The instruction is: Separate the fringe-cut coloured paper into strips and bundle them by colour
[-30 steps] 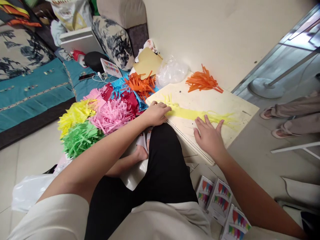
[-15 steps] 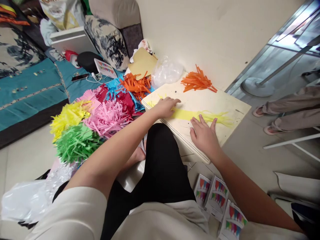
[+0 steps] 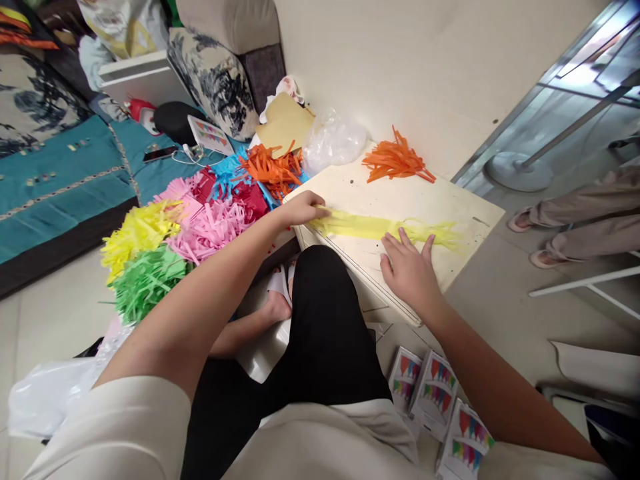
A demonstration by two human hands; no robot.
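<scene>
A strip of yellow tissue paper (image 3: 370, 226) with fringed ends lies lengthwise across a pale board (image 3: 425, 200). My left hand (image 3: 301, 208) is at its left end, fingers curled together over the fringe strands; the fingertips' underside is hidden. Flat on the board, my right hand (image 3: 411, 270) has its fingers spread, and the fingertips rest on the strip's lower edge near the right-hand fringe. Farther back on the same board sits an orange paper tassel (image 3: 397, 160).
Fringed paper bundles lie left of the board: pink (image 3: 213, 230), yellow (image 3: 140, 233), green (image 3: 147, 283) and orange (image 3: 273, 170). A clear plastic bag (image 3: 334, 140) touches the board's back corner. Printed boxes (image 3: 434, 393) stand on the floor. Another person's legs (image 3: 580, 207) are at right.
My left hand has moved left along the yellow strip to its end, and its fingers have curled in. The left fringe now shows straighter. My right hand has stayed in place.
</scene>
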